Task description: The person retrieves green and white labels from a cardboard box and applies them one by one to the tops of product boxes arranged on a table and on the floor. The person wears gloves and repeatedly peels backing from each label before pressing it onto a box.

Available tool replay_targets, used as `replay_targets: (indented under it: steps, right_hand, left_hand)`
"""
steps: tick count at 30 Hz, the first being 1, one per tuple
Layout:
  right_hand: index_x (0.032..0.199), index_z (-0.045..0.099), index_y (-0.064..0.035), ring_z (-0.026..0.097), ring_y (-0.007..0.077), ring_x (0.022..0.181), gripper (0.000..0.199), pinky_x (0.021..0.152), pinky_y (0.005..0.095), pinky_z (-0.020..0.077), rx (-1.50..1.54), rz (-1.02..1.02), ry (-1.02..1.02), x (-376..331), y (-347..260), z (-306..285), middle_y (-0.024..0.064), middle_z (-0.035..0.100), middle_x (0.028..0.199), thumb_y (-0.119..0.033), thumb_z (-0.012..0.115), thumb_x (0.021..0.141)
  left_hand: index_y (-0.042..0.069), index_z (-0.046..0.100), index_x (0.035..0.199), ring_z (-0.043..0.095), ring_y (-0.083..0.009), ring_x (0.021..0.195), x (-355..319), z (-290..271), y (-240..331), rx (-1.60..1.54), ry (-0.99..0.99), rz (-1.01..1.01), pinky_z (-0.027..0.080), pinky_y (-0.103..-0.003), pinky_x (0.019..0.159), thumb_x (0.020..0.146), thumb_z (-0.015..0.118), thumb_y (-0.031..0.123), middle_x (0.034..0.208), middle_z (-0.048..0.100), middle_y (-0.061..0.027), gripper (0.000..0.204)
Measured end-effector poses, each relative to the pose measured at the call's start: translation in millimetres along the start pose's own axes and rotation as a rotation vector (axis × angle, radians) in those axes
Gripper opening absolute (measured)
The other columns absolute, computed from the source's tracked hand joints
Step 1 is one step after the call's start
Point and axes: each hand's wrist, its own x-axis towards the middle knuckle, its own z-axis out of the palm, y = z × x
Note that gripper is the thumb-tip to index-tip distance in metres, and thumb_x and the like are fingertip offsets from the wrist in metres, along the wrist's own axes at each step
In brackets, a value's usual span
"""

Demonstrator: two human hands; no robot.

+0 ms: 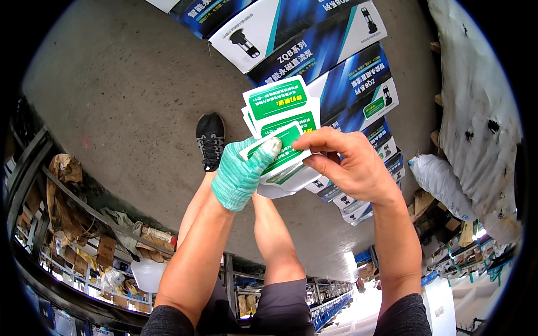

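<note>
My left hand (240,172), in a teal knitted glove, is closed around a fanned stack of green-and-white stickers (278,102). Its thumb presses on the uppermost one, and loose white sheets stick out below the stack. At the right edge of that top sticker (291,133), my bare right hand (354,163) pinches with forefinger and thumb. Just beyond my hands stand blue-and-white printed cartons (311,42), each with a picture of a black pump. A similar green label (374,108) is on one carton's face.
The row of cartons curves from the top down along my right. A white sack (443,185) and a stained pale sheet (476,112) are farther right. Metal shelving with cluttered goods (106,252) lies at lower left. My shoe (210,140) stands on the concrete floor (129,101).
</note>
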Motion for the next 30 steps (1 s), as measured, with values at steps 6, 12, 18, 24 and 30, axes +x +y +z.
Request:
replay_targets:
  steps: [6,12,18,24,30]
  right_hand:
    - [0.112,0.073,-0.0061,0.075,0.0287,0.084,0.023,0.074,0.0337,0.0583,-0.136,-0.059,-0.007,-2.9,-6.0,-2.5,0.0120,0.076,0.095,0.003,0.069,0.090]
    - [0.104,0.075,-0.0036,0.071,0.0197,0.081,0.028,0.073,0.0291,0.0555,-0.130,-0.212,0.039,-1.8,5.1,2.8,0.0074,0.074,0.096,0.012,0.069,0.083]
    - [0.098,0.076,-0.0114,0.062,0.0336,0.120,0.027,0.096,0.0403,0.0531,-0.187,-0.231,0.134,3.0,-3.8,10.8,0.0109,0.065,0.123,0.006,0.075,0.077]
    - [0.100,0.077,-0.0076,0.066,0.0270,0.105,0.029,0.093,0.0362,0.0536,-0.001,-0.514,0.175,29.7,-26.1,-18.6,0.0076,0.068,0.109,0.009,0.075,0.077]
    - [0.118,0.073,-0.0034,0.062,0.0065,0.090,0.021,0.084,0.0216,0.0498,-0.075,-0.134,0.559,92.1,50.9,-145.8,-0.0004,0.070,0.101,-0.004,0.070,0.097]
  left_hand:
    - [0.000,0.075,0.120,0.069,-0.0107,0.093,-0.5,8.0,4.4,0.007,0.010,-0.002,0.057,-0.027,0.083,0.099,0.074,0.025,0.104,0.077,-0.0063,0.033]
    - [0.001,0.069,0.125,0.074,-0.0177,0.099,11.0,0.9,-0.7,-0.063,0.011,0.000,0.060,-0.032,0.088,0.097,0.074,0.023,0.113,0.076,-0.0103,0.036]
    - [-0.002,0.070,0.126,0.073,-0.0198,0.099,11.6,8.6,10.0,-0.176,0.147,-0.005,0.062,-0.033,0.084,0.101,0.069,0.021,0.114,0.075,-0.0118,0.034]
    - [-0.001,0.065,0.134,0.072,-0.0243,0.103,39.4,-20.3,-14.6,-0.210,0.331,0.077,0.062,-0.036,0.089,0.102,0.066,0.019,0.122,0.072,-0.0137,0.037]
    - [0.001,0.074,0.121,0.068,-0.0144,0.097,34.7,-21.8,8.8,0.005,0.512,0.113,0.055,-0.031,0.088,0.100,0.072,0.021,0.112,0.075,-0.0071,0.029]
